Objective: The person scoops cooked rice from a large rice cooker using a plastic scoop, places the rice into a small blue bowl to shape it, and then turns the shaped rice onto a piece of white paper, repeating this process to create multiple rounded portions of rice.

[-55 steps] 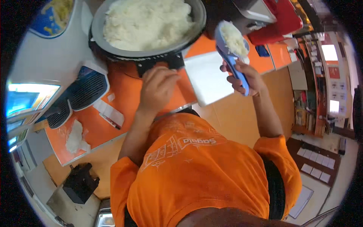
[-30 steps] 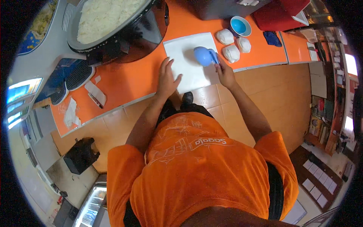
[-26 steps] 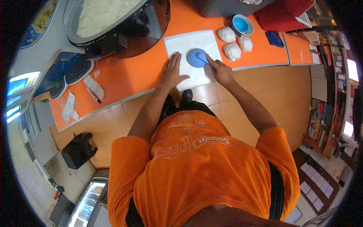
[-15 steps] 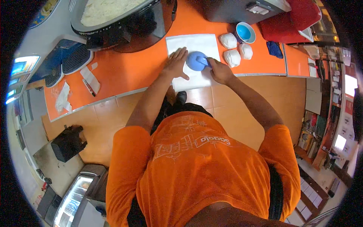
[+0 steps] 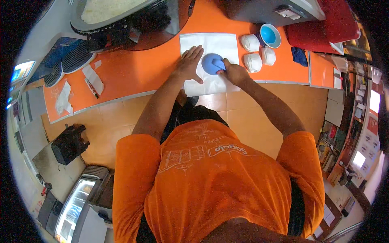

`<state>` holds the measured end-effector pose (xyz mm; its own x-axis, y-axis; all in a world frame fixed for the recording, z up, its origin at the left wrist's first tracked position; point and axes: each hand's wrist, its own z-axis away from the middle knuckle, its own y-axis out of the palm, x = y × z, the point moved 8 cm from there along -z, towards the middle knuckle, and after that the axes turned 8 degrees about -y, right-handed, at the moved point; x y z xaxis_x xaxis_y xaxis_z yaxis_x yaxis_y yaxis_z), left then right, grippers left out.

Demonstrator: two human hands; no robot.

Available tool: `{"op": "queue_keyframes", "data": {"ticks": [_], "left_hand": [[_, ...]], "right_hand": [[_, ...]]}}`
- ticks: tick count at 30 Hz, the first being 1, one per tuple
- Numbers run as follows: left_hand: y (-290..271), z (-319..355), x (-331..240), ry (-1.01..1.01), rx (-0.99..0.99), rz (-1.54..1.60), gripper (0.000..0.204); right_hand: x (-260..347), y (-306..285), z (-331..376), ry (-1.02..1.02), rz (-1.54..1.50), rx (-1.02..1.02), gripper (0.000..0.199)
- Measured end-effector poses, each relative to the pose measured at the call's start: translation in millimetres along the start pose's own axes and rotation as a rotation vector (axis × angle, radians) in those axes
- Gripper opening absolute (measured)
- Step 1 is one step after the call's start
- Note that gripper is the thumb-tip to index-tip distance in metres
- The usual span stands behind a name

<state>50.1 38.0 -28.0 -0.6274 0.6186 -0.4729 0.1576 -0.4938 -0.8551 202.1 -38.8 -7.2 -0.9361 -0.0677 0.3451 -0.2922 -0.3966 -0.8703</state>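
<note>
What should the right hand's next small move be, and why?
Probably lift the blue scoop straight up: it is rounded side up over the white paper, the right hand grips its handle, and the left hand, spread at the paper's left side, could steady it.

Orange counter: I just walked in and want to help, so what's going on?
A person's right hand grips a blue scoop, turned bowl-down over a white sheet; what lies under it is hidden. The left hand is spread at the sheet's left side. To the right sit three white wrapped bundles; to the left, a pot holds rice.
</note>
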Motion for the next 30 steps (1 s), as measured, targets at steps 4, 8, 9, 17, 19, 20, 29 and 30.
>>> {"op": "queue_keyframes", "data": {"ticks": [4,8,9,17,19,20,29,30], "left_hand": [[-1,0,2,-0.007,-0.011,0.018,0.141],[8,2,1,-0.017,0.034,-0.044,0.144],[12,8,2,0.002,0.018,-0.026,0.145],[-4,-1,-6,0.005,-0.019,-0.043,0.144],[-3,-1,-2,-0.008,-0.005,-0.035,0.142],[-4,3,2,-0.007,-0.022,-0.037,0.142],[-35,137,-47,-0.126,-0.196,1.314,0.044],[-30,141,-43,-0.127,-0.184,1.301,0.044]], "right_hand": [[5,12,8,0.071,-0.083,-0.004,0.07],[-2,-1,-2,0.027,-0.067,0.104,0.071],[2,15,12,0.068,-0.127,0.045,0.072],[-4,7,14,0.095,-0.144,-0.033,0.062],[-9,4,15,0.033,-0.214,-0.071,0.053],[-11,0,17,0.027,-0.201,-0.079,0.053],[92,-19,52,0.146,-1.378,-0.62,0.044],[128,-8,47,0.318,-1.599,-0.456,0.045]]}}
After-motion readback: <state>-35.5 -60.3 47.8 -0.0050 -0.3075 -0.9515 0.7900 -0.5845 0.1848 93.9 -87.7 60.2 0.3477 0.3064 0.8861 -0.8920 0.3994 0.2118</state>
